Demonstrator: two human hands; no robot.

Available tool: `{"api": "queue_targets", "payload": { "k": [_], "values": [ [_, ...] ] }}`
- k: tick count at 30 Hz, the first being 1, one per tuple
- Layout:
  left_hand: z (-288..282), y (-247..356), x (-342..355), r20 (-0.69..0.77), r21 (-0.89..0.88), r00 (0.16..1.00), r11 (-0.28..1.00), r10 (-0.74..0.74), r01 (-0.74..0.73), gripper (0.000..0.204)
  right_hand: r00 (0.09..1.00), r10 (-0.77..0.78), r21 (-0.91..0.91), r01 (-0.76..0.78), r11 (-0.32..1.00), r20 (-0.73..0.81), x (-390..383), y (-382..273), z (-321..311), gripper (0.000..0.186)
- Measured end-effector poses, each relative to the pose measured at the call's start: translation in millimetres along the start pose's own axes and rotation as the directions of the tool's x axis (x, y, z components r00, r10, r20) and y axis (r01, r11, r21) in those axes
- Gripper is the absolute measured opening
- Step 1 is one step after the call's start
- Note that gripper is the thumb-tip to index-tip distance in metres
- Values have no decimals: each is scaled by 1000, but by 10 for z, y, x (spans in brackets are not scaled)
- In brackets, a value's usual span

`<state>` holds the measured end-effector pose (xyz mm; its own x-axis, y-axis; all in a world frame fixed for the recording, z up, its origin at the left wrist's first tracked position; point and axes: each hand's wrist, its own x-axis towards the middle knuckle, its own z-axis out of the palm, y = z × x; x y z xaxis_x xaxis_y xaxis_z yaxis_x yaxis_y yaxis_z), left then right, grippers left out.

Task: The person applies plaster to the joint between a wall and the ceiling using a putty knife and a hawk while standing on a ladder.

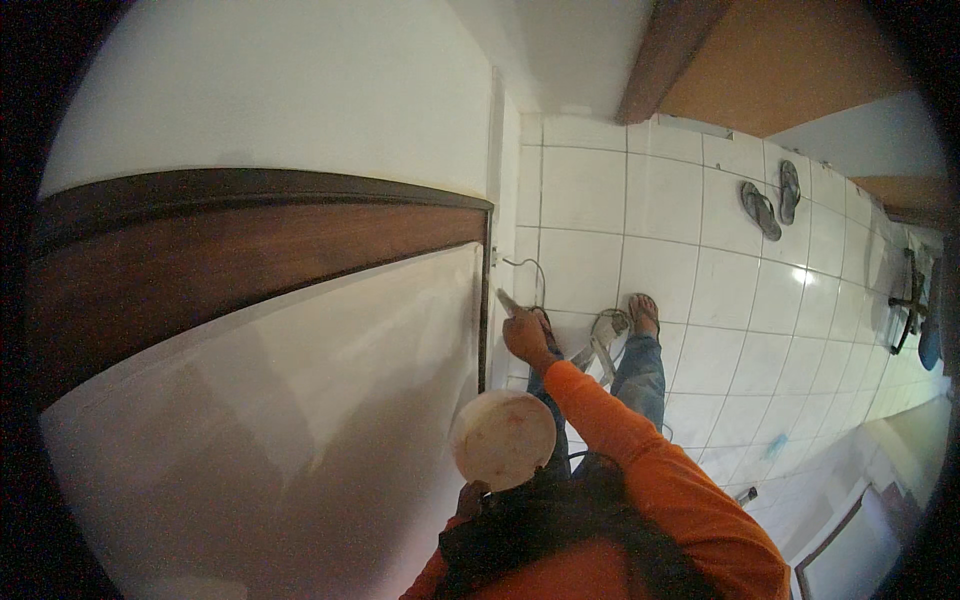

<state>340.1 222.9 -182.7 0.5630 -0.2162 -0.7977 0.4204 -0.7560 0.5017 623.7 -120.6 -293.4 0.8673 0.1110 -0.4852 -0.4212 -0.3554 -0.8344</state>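
My right hand [528, 337] is closed on a thin pale flat tool [506, 301], its tip close to the narrow wall edge beside a dark wooden trim strip [260, 235]. My left hand [473, 500] grips the rim of a round whitish lid-like disc [503, 438] with reddish smudges, held low near the white wall [270, 420]. A grey cable [535, 270] loops from a small fitting at the wall edge to the tiled floor.
Between my sandalled feet stands a pale object [600, 345], partly hidden. Grey flip-flops [759, 210] lie on the white tiles [730, 300]. A wooden beam [655, 55] and tan panel are at the top; dark items [910, 305] stand at the far right.
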Motion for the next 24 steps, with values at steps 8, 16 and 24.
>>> {"api": "queue_targets", "payload": {
  "k": [8, 16, 24],
  "values": [
    [91, 34, -42, -11, -31, 1000, 999, -20, 20, 22, 989, 145, 718, -95, 689, -8, 598, -304, -197, 26],
    [20, 30, 110, 2, -28, 1000, 1000, 10, -10, 22, 901, -429, -332, 387, 860, -62, -83, -1349, -871, 49],
    [19, 196, 92, 4, -16, 1000, 1000, 22, -22, 22, 799, -552, 160, 593, 789, -239, -727, -1479, -1184, 35]
  ]
}}
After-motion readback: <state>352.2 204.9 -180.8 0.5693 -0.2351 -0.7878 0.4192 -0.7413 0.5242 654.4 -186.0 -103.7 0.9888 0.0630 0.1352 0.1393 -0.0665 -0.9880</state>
